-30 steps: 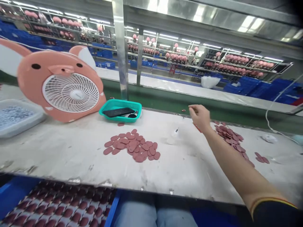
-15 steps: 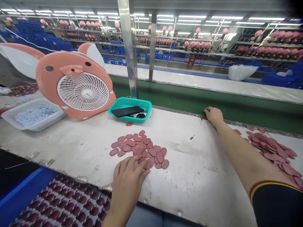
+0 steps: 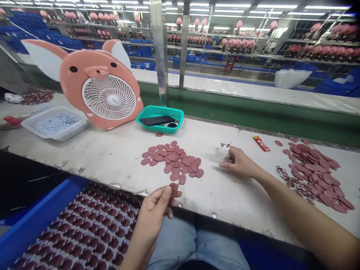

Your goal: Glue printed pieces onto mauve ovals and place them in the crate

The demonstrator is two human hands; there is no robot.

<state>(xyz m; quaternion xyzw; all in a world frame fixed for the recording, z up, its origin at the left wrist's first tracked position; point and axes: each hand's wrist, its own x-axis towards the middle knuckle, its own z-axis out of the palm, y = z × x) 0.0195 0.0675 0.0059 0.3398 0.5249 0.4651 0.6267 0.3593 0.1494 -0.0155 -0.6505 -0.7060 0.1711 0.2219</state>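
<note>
Evidently the work stands partway, judging by how things lie. Dark red pieces [image 3: 95,217] sit in ordered rows inside 1 blue crate [image 3: 42,204] and look set out already, while the ovals on the white table [image 3: 219,204] lie loose and look undone.

1 maroon oval [image 3: 174,190] is off the table, clamped between the thumb and fingers of the left hand [image 3: 153,208], near the table's front edge. Whether that piece is finished, I cannot tell. The right hand [image 3: 234,160] has its thumb and forefinger apart, on either side of 1 translucent bottle [image 3: 222,154]; I cannot tell whether they press on it.

As for counts, the middle heap [image 3: 176,159] holds roughly 40 ovals, some overlapping, with 1 stray oval [image 3: 159,134] just in front of the teal basket [image 3: 153,128]. The right heap [image 3: 317,172] overlaps too much to count, as do the small bits [image 3: 294,185] beside it. Also on the table are 1 red packet [image 3: 261,144], 1 fan [image 3: 104,90] and 1 white tray [image 3: 60,136] of tiny pale pieces [image 3: 57,123], too many to count.
</note>
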